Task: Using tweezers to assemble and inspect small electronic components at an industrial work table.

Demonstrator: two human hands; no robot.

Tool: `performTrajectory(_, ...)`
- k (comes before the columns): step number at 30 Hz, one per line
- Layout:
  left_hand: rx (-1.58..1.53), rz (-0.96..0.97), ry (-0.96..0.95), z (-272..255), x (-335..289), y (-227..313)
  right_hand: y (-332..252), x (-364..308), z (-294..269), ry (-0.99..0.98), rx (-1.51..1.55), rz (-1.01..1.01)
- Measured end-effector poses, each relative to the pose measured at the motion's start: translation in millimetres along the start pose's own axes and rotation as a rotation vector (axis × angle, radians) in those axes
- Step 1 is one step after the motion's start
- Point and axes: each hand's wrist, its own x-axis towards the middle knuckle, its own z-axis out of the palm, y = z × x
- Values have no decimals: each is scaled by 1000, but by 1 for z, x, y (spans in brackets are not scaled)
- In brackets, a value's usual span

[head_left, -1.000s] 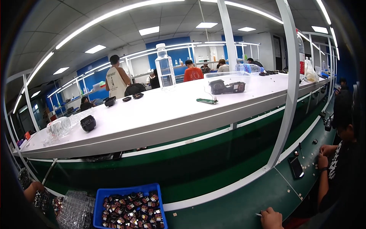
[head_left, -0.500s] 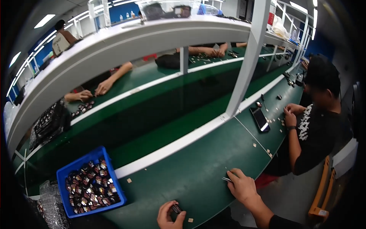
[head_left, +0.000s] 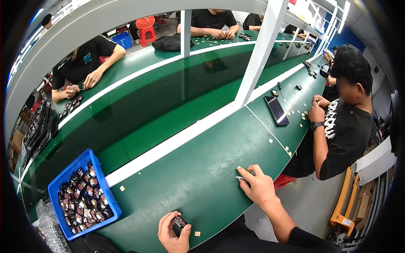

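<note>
My left hand (head_left: 173, 236), low in the middle, has its thumb and fingers around a small dark boxy device (head_left: 180, 221) with a reddish-brown face. Close to the thumb, a small tan square (head_left: 197, 233) lies on the green table. Farther right, my right hand (head_left: 258, 185) is over the tabletop with a slim metal tool (head_left: 241, 177), likely tweezers, under its fingers. Its index fingertip is at a tiny speck on the table. At the left stands a blue bin (head_left: 115, 205) filled with many similar dark devices (head_left: 82, 196).
A white rail (head_left: 168, 148) and post (head_left: 258, 55) border the green work surface (head_left: 168, 185). Clear plastic wrapping (head_left: 52, 223) lies beside the bin. A phone (head_left: 276, 110) and several tan squares lie at right, near a seated co-worker (head_left: 352, 122). Other people work across the sunken green channel.
The head view has shifted, so the table and bin appear higher and farther left. My right index finger has stretched out to the speck. The left hand still holds the device.
</note>
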Motion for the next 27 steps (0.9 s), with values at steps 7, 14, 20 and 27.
performTrajectory(7,-61,-32,18,1,2,1,-1,6,1,7,-1,-29)
performTrajectory(14,-4,7,4,1,6,2,-4,13,-2,-11,-16,-23)
performTrajectory(20,1,-9,18,0,4,4,-7,19,0,-19,-11,-24)
performTrajectory(27,-8,16,12,1,6,2,-6,29,-2,-24,-10,-8)
